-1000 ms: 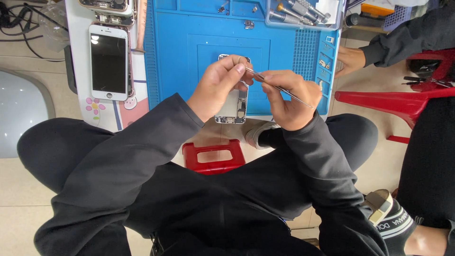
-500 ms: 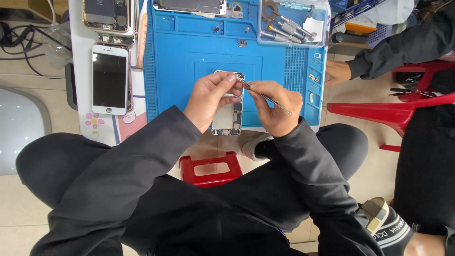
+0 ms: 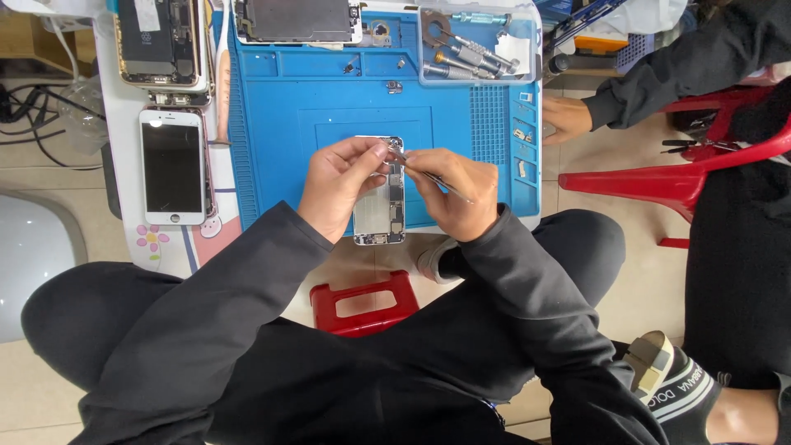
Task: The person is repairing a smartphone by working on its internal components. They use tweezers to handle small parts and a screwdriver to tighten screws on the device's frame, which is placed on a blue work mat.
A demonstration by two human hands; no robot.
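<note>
- Person seated on low red stool (image 3: 362, 303), knees apart, worked over a blue repair mat (image 3: 329, 124) on a small white tabletop (image 3: 124, 214).
- Left hand (image 3: 338, 188) gripped an opened phone chassis (image 3: 381, 206), fingers clenched round its left side; chassis hung at the mat's near edge, approx. centre.
- Right hand (image 3: 453, 194) pinched metal tweezers (image 3: 432, 177), tips at the chassis' upper part.
- White phone (image 3: 171, 165) lay face-up on the tabletop's left strip, beside the mat; another opened phone (image 3: 158, 41) at far left corner.
- Clear tray of screwdrivers (image 3: 478, 45) sat at the mat's far right corner; a screen assembly (image 3: 297, 21) along far edge.
- Beyond the right edge: co-worker's hand (image 3: 564, 119), red plastic chair (image 3: 659, 177), tiled floor (image 3: 643, 280).
</note>
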